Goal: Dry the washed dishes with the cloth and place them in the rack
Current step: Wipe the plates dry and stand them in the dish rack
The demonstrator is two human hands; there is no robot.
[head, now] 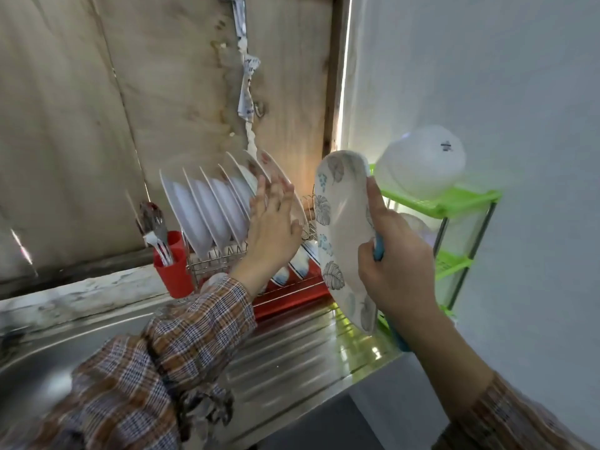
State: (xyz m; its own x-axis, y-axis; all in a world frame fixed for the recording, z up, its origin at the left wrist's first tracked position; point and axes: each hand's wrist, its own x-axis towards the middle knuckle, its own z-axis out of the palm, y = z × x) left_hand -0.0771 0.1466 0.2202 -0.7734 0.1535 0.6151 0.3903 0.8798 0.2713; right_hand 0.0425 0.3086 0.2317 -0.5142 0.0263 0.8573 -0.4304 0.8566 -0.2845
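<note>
- I stand in a small home kitchen, at the washing-up corner.
- A stainless steel sink [48, 352] lies near me on the left, and its ribbed drainboard [292, 352] runs to the right.
- At the far edge, a wire dish rack [224, 254] on a red tray [292, 297] holds a row of white plates [194, 216] on edge.
- Left of the rack, a red cup [173, 271] holds spoons and forks [156, 228].
- My right hand [396, 271] holds a leaf-patterned plate [341, 222] just right of the rack.
- On the right, a green plastic shelf [454, 203] carries an upturned white bowl [422, 160].
- Bare plywood boards [81, 125] form the far wall.
</note>
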